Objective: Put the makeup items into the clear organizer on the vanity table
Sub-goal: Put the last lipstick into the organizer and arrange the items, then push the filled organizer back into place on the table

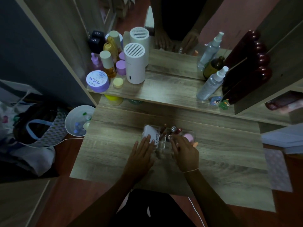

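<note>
The clear organizer [161, 145] stands on the wooden vanity table [221, 154], near its middle. A white box [150, 132] fills its left compartment. Several brown and red lip tubes [170, 130] stand upright in the middle slots. A pink round item [188, 136] sits at its right end. My left hand [141, 154] lies flat against the organizer's left side, fingers touching the white box. My right hand [185, 151] rests with curled fingers on the organizer's right front; whether it grips anything is hidden.
A raised shelf [164, 91] behind carries a white cylinder [134, 63], a purple jar [97, 81], several bottles, a spray bottle [211, 82] and small figurines [223, 104]. A mirror stands behind. A white bin [78, 120] and a bag [39, 123] sit on the floor at left.
</note>
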Demonstrator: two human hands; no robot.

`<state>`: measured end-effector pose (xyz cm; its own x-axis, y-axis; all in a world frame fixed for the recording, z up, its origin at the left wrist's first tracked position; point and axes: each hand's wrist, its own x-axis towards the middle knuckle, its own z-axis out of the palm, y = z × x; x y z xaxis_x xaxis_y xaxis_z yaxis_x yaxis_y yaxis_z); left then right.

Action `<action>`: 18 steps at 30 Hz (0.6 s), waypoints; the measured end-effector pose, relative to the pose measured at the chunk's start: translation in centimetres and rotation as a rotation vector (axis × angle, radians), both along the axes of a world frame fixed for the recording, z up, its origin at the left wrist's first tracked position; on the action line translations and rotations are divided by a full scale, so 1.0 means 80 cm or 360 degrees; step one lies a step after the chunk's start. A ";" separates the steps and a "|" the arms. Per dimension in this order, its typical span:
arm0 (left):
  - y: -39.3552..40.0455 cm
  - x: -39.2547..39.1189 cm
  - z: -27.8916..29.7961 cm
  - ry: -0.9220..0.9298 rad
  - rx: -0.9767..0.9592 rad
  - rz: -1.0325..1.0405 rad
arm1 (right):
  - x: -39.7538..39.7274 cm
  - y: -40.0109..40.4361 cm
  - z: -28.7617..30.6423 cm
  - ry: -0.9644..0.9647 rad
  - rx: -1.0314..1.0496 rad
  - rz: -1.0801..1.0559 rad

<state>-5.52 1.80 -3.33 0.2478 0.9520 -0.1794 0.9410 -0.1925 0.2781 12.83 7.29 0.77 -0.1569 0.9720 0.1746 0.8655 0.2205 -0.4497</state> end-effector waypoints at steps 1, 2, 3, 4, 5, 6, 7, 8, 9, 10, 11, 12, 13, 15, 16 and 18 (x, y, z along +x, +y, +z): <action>0.000 -0.001 0.001 -0.0019 0.0010 0.0045 | 0.005 -0.006 0.001 0.0014 0.0044 0.0001; 0.000 -0.003 0.002 -0.0045 0.0028 0.0093 | 0.011 -0.012 0.001 0.0017 0.0103 0.0003; 0.001 -0.006 0.002 -0.0073 0.0054 0.0133 | 0.019 -0.019 -0.001 0.0009 0.0159 -0.0002; 0.002 -0.010 0.001 -0.0104 0.0082 0.0166 | 0.028 -0.027 -0.002 -0.0014 0.0180 -0.0016; 0.004 -0.013 0.001 -0.0137 0.0100 0.0197 | 0.038 -0.034 -0.005 -0.0057 0.0185 -0.0028; 0.006 -0.017 0.002 -0.0161 0.0102 0.0231 | 0.049 -0.042 -0.010 -0.0108 0.0183 -0.0037; 0.009 -0.020 0.003 -0.0172 0.0093 0.0266 | 0.059 -0.050 -0.015 -0.0139 0.0165 -0.0043; 0.012 -0.024 0.004 -0.0171 0.0075 0.0306 | 0.067 -0.057 -0.019 -0.0150 0.0120 -0.0057; 0.015 -0.027 0.006 -0.0163 0.0049 0.0350 | 0.073 -0.064 -0.023 -0.0148 0.0044 -0.0084; 0.019 -0.031 0.007 -0.0149 0.0015 0.0394 | 0.078 -0.069 -0.027 -0.0137 -0.0038 -0.0130; 0.022 -0.035 0.008 -0.0130 -0.0015 0.0427 | 0.081 -0.071 -0.031 -0.0121 -0.0109 -0.0194; 0.025 -0.038 0.007 -0.0113 -0.0033 0.0455 | 0.082 -0.070 -0.035 -0.0088 -0.0177 -0.0276; 0.028 -0.041 0.006 -0.0109 -0.0032 0.0481 | 0.082 -0.068 -0.039 -0.0040 -0.0263 -0.0348; 0.034 -0.044 0.004 -0.0128 -0.0026 0.0501 | 0.076 -0.059 -0.046 0.0038 -0.0408 -0.0359; 0.037 -0.044 0.004 -0.0134 -0.0035 0.0486 | 0.073 -0.055 -0.050 0.0050 -0.0440 -0.0319; 0.039 -0.043 0.002 -0.0118 -0.0060 0.0432 | 0.064 -0.050 -0.056 0.0067 -0.0489 -0.0263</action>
<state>-8.97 4.90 -3.18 -0.0018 0.9784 -0.2066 0.9336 0.0757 0.3503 17.91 3.31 -3.68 0.0081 0.9918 -0.1272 0.8574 -0.0723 -0.5096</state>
